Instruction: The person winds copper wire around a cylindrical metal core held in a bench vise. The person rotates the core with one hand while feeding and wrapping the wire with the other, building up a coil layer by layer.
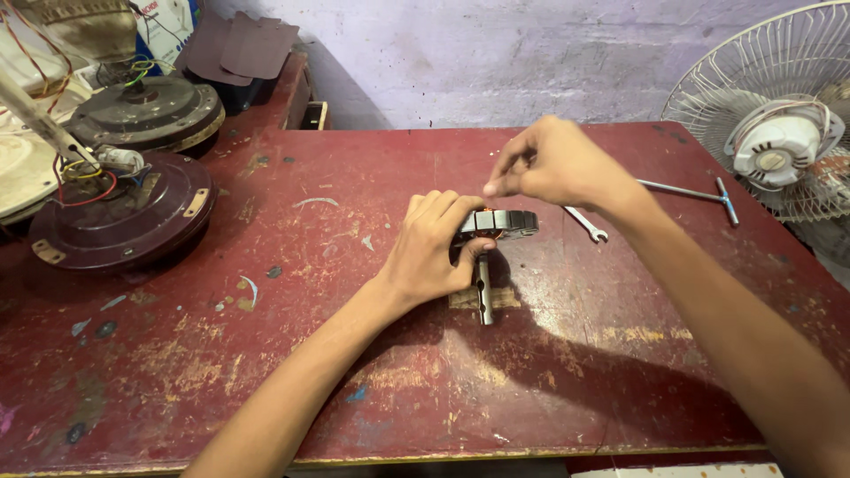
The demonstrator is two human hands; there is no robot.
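The left hand [434,252] grips the motor stator [500,223], a stiff and probably heavy ring of steel laminations, near the middle of the red desk [354,372]. The right hand [553,164] hovers above it, fingertips pinched narrow; whether they hold anything cannot be told. The outer rim offers the firm hold, since the copper windings inside look fragile.

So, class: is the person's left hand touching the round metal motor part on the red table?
Touching. The head view shows the left hand wrapped around the motor part, fingers over its rim with no gap; the right hand pinches just above it.
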